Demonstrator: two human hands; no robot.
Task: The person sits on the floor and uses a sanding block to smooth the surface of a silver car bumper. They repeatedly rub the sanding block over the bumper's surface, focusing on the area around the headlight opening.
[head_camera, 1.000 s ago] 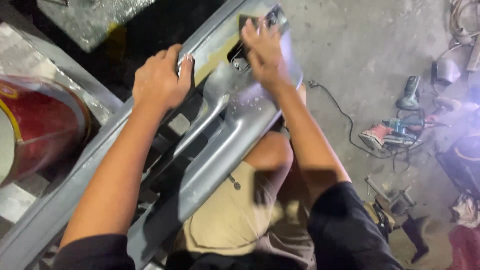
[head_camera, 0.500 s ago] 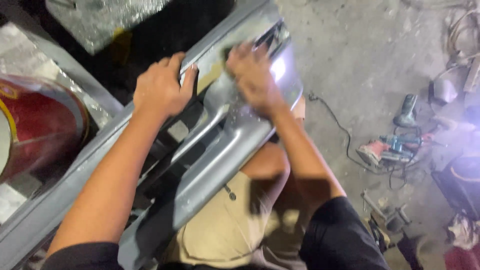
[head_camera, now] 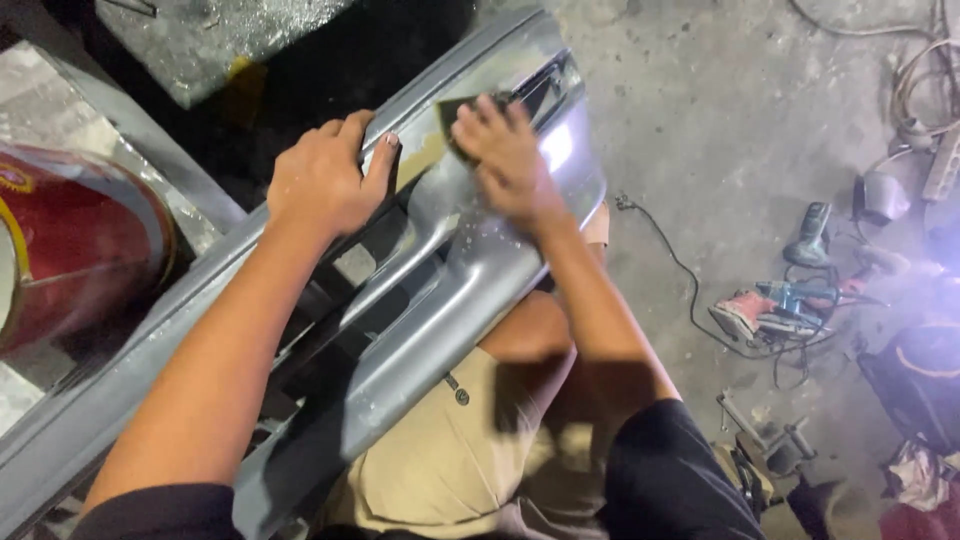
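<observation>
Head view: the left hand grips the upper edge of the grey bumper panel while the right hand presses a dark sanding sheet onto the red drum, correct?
Not quite. In the head view the right hand presses the dark sanding sheet onto the grey bumper panel, not the red drum, which stands apart at the left. The left hand does grip the panel's upper edge.

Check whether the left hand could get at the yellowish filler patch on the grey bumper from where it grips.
Probably yes. The left hand grips the grey bumper edge, thumb right beside the yellowish filler patch; only the right hand, pressing sandpaper there, partly crowds it.
</observation>
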